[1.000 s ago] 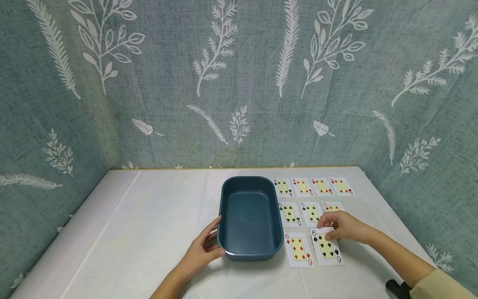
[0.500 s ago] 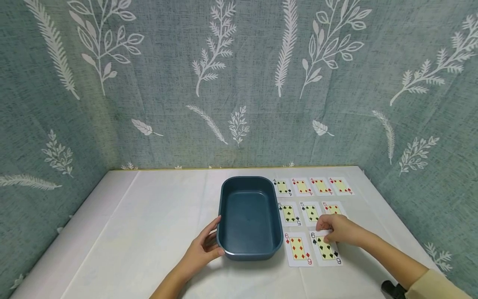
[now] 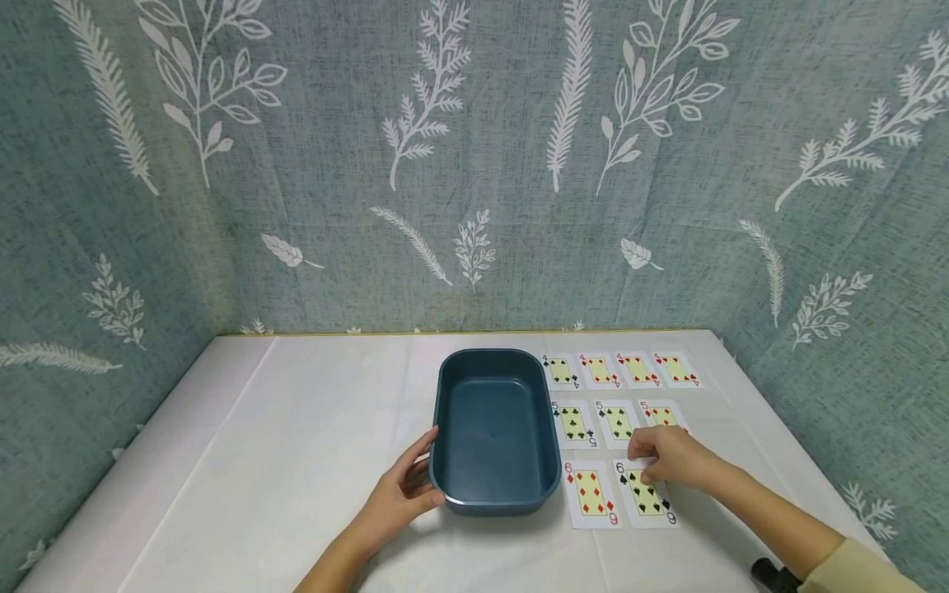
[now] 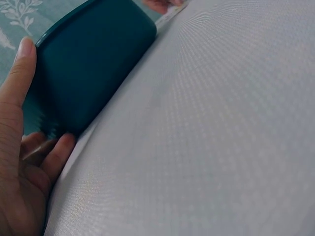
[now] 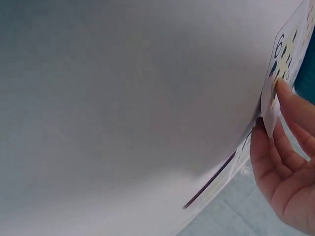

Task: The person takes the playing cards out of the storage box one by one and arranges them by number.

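My left hand rests against the left side of a dark teal rectangular bin. Its thumb lies along the near corner, and in the left wrist view the other fingers touch the bin's wall low down. My right hand pinches the top edge of the six of spades, thumb on the face, as the right wrist view makes plain. To the left of that card the six of diamonds lies face up. Behind the right hand is a five of diamonds, partly covered.
More fives, the five of clubs and five of spades, lie in the middle row. A back row of several fours runs right of the bin. Patterned cloth walls surround the white table. A black object shows by the sleeve.
My right hand has come slightly down and toward me with the six of spades, which now sits almost level with the six of diamonds. The left hand and bin look unmoved.
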The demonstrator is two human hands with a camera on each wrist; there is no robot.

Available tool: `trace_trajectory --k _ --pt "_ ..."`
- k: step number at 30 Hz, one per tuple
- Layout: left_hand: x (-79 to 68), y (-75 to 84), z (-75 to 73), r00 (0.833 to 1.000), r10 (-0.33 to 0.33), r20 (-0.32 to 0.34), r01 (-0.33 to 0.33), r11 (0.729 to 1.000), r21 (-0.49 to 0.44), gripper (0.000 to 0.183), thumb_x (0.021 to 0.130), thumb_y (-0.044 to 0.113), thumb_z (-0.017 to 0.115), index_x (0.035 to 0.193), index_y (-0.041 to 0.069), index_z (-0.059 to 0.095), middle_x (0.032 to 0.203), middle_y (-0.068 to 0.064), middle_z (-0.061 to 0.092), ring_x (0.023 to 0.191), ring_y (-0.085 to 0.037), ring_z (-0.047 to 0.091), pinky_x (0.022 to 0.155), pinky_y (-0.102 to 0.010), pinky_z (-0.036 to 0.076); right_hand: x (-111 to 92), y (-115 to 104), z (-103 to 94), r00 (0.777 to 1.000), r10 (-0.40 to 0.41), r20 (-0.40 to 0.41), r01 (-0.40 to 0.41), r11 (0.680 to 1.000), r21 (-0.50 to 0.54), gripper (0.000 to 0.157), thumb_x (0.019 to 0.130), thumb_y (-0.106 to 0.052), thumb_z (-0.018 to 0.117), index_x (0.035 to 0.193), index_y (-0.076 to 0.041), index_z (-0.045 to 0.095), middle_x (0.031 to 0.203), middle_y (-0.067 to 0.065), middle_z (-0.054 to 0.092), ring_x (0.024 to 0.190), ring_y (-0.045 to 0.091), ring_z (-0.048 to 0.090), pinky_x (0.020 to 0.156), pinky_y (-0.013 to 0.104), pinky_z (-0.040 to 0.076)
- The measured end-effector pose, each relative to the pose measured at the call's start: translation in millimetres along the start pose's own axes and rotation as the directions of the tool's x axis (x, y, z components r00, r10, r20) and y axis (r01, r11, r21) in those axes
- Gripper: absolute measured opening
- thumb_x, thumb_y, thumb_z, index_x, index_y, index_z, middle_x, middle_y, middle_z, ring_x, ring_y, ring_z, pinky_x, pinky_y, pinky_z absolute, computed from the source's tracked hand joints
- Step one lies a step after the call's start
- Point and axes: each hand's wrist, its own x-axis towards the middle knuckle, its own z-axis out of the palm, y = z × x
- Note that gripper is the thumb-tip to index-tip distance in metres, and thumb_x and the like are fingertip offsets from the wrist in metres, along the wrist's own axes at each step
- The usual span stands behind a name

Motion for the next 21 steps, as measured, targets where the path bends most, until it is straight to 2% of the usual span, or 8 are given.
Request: trace_trajectory --k 5,9,13,17,21 --pt "1.9 0.9 0.4 1.0 0.02 0.014 -0.02 1.0 -0.003 0.076 0.087 0.008 0.067 0.15 0.009 0.023 0.153 -0.022 0.022 0.13 -0.046 0.037 0.097 -0.029 0.048 -2 -6 1.0 0.997 0.048 -0.062 -0.053 0.995 -0.086 0.029 0.062 0.0 0.081 0.077 -0.012 0.06 0.072 -0.005 0.056 0.068 0.011 0.046 0.058 0.025 0.042" --pt "2.0 1.3 -0.7 1.0 0.011 0.015 -0.011 1.0 -0.006 0.082 0.087 0.012 0.068 0.152 0.013 0.019 0.149 -0.025 0.028 0.13 -0.046 0.038 0.096 -0.025 0.048 -4 -10 0.6 0.992 0.085 -0.093 -0.099 0.983 -0.154 0.029 0.062 -0.005 0.083 0.08 -0.012 0.062 0.072 -0.005 0.056 0.068 0.011 0.047 0.058 0.027 0.041" --pt "3.1 1.2 -1.5 1.0 -0.001 -0.004 0.001 1.0 -0.031 0.091 0.083 0.016 0.074 0.152 0.011 0.015 0.145 -0.026 0.033 0.13 -0.046 0.038 0.093 -0.022 0.049 -5 -13 -1.1 0.989 0.105 -0.107 -0.126 0.968 -0.217 0.028 0.064 -0.012 0.084 0.083 -0.015 0.064 0.076 -0.006 0.059 0.07 0.01 0.051 0.057 0.03 0.041" --pt "3.9 1.0 -1.4 1.0 0.014 -0.01 -0.014 0.997 -0.069 0.1 0.078 0.022 0.078 0.152 0.007 0.013 0.145 -0.027 0.031 0.131 -0.047 0.035 0.095 -0.024 0.048 -5 -14 -2.0 0.988 0.061 -0.141 -0.092 0.969 -0.229 0.027 0.069 -0.017 0.082 0.092 -0.013 0.068 0.085 -0.002 0.065 0.076 0.015 0.058 0.057 0.033 0.046" --pt "3.7 1.4 -1.3 0.999 0.03 -0.045 -0.032 0.998 -0.058 0.099 0.078 0.033 0.075 0.151 0.005 0.015 0.146 -0.026 0.031 0.132 -0.048 0.033 0.098 -0.023 0.046 -4 -17 -3.3 0.974 -0.018 -0.225 -0.04 0.967 -0.25 0.037 0.074 -0.022 0.079 0.107 -0.01 0.067 0.103 0.009 0.068 0.092 0.028 0.064 0.065 0.04 0.053"
